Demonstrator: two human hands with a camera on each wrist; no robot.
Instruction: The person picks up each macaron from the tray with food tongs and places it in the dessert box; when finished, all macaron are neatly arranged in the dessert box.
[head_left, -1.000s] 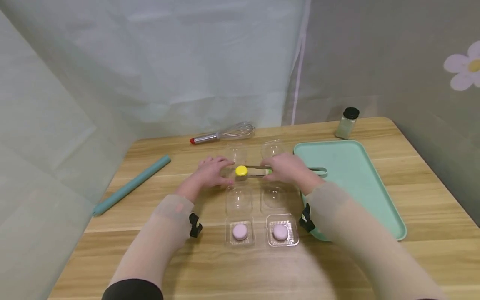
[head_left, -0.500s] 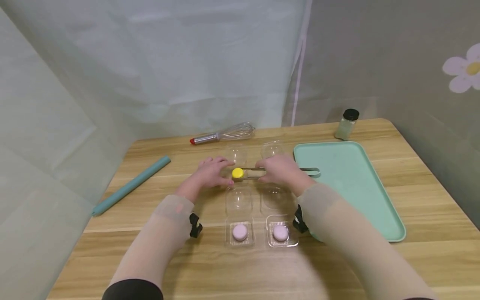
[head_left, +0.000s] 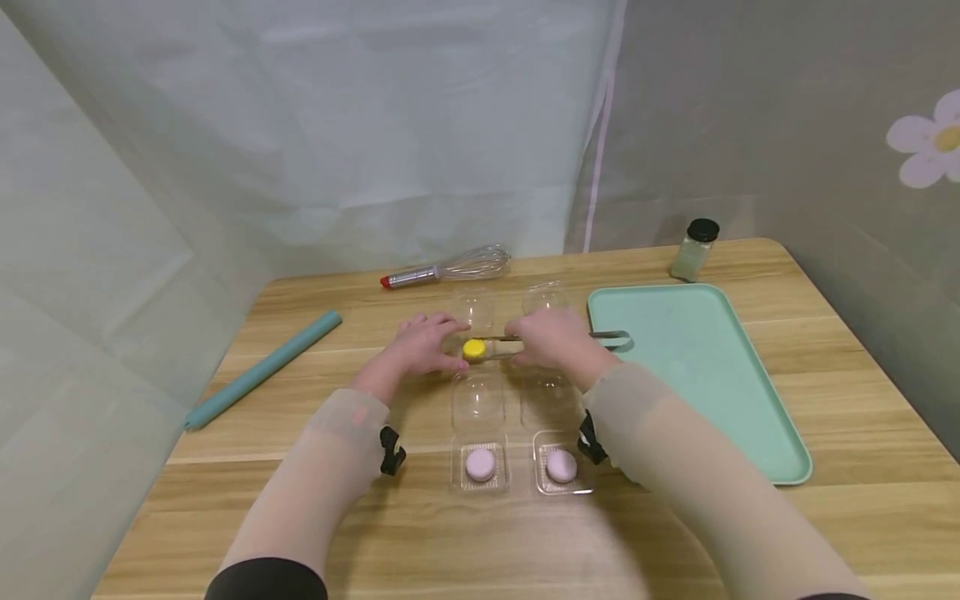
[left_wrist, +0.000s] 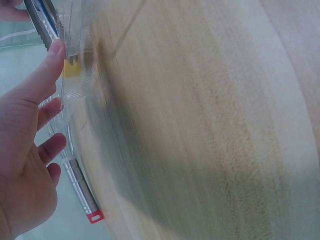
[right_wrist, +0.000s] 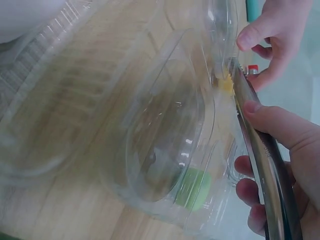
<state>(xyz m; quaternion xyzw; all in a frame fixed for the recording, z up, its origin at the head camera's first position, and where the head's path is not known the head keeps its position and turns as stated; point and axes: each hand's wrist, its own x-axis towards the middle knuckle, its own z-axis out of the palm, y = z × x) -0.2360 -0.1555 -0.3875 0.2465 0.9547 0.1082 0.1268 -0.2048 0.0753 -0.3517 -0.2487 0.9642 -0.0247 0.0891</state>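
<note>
My right hand (head_left: 551,337) grips metal tongs (right_wrist: 265,165), thumb on one arm and fingers curled round the other. Between the tong tips, a yellow macaron (head_left: 474,349) sits at the far left clear plastic container, low in its base. My left hand (head_left: 426,343) holds this container (head_left: 474,310) from the left, thumb at the near side and index finger at the far side. Its other fingers are bent in the left wrist view. In the right wrist view a green macaron (right_wrist: 194,189) shows through clear plastic; in the head view my right hand hides it.
Two lilac macarons (head_left: 480,464) sit in the near open containers, whose clear lids (head_left: 478,400) stand behind them. A mint tray (head_left: 697,367) lies at right, under my right forearm. Farther back are a whisk (head_left: 450,268) and a black-capped jar (head_left: 693,250); a teal rolling pin (head_left: 262,371) lies left.
My right hand has moved left with the tongs, bringing the yellow macaron left and slightly nearer, down between my left thumb and index finger. My left hand has stayed put.
</note>
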